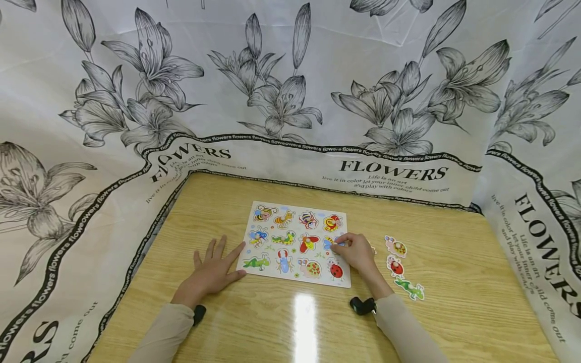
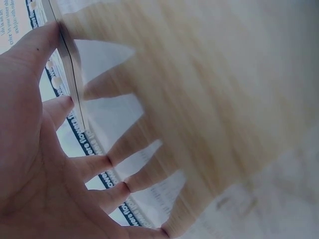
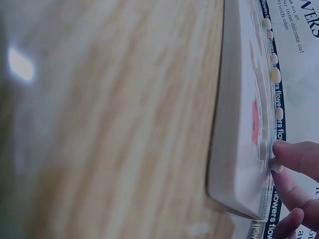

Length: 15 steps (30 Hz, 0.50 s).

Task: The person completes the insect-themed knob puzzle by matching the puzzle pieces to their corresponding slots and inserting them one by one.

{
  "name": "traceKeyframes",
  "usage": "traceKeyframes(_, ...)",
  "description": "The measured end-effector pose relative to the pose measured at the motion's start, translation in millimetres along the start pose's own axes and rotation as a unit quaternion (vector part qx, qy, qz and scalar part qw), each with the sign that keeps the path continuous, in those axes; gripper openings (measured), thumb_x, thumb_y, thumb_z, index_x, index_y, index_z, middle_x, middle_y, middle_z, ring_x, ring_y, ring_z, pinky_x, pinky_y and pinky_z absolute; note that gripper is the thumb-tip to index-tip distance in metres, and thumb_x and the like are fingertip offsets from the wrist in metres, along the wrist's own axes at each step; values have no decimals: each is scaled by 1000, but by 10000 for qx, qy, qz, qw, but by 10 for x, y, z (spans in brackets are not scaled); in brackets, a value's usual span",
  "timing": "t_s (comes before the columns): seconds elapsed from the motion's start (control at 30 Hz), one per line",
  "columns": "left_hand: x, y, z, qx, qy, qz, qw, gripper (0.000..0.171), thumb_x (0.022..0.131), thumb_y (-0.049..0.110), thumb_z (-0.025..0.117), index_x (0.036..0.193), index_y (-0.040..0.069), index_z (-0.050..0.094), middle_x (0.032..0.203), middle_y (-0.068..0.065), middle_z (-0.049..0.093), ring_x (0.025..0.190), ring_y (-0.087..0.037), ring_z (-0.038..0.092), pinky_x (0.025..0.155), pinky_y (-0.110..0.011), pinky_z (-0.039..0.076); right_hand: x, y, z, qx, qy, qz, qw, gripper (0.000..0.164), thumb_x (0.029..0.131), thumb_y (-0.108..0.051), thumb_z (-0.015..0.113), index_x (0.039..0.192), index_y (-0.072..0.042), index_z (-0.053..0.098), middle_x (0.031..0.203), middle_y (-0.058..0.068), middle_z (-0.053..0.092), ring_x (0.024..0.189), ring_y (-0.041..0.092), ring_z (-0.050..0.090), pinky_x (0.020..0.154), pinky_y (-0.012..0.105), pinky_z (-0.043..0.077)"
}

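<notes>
A white insect puzzle board (image 1: 294, 279) lies on the table, its shapes in rows. My right hand (image 1: 358, 252) is over the board's right side, thumb and finger pinching the small pale knob (image 3: 275, 166) of a blue winged insect puzzle piece (image 1: 328, 243). That piece sits at its place in the middle row, partly covered by the fingers. My left hand (image 1: 212, 269) lies spread on the table, with thumb and index fingertips at the board's left edge. In the left wrist view, the thumb (image 2: 37, 47) meets the board's side.
Right of the board lie loose pieces: a spotted snail-like bug (image 1: 396, 246), a red ladybug (image 1: 395, 265) and a green grasshopper (image 1: 410, 289). Another piece is mostly hidden behind the right hand. Flower-printed cloth (image 1: 290, 161) surrounds the wooden table (image 1: 254, 322) at back and sides.
</notes>
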<state>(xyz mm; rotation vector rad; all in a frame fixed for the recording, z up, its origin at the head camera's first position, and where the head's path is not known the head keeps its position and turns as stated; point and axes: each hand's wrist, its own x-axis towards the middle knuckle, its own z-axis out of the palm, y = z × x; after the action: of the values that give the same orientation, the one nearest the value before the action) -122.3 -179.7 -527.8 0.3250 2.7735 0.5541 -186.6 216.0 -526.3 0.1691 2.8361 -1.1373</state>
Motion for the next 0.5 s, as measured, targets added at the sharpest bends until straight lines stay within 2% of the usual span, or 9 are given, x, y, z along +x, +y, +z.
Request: traceKeyframes(0.5,-1,12,-9,79,-18,-11,10000,75,97,57,56,160,30,26,165,-22,4,148,-50,-2,102,-81,-1,-13,-7,-3,-153,-10,-54,9999,20,84,-25,81,92,-7,76,85,9,50,76,23,46,65,37,29)
